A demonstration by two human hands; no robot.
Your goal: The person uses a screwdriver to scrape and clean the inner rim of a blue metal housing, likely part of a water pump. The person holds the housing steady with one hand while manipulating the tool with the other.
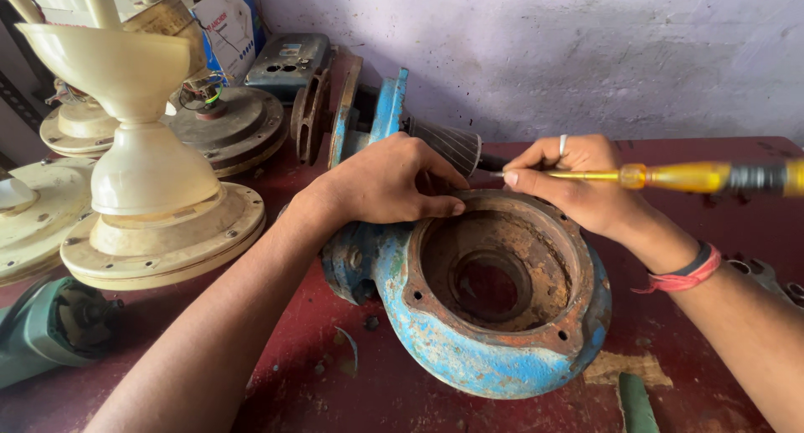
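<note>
The pump casing (494, 307) lies in the middle of the red table (335, 399), nearer its front edge than the wall, directly under both your hands. Its round rusty mouth faces up and a little toward you, blue shell below.

The screwdriver (662, 177) runs almost level across the back of the casing: long axis left to right, yellow handle out toward the table's right edge, metal tip pointing left to the casing's far rim, close to your left fingers (the tip itself is hidden behind your knuckles).

Your left hand (389, 182) lies flat and loosely curled over the casing's far-left rim, palm down, fingertips on the rusty flange, gripping nothing else. Your right hand (578, 182) is closed in a pinch around the screwdriver shaft, heel near the casing's right rim.

Cream fan parts (151, 190) crowd the table's left edge, well apart from the casing.
</note>
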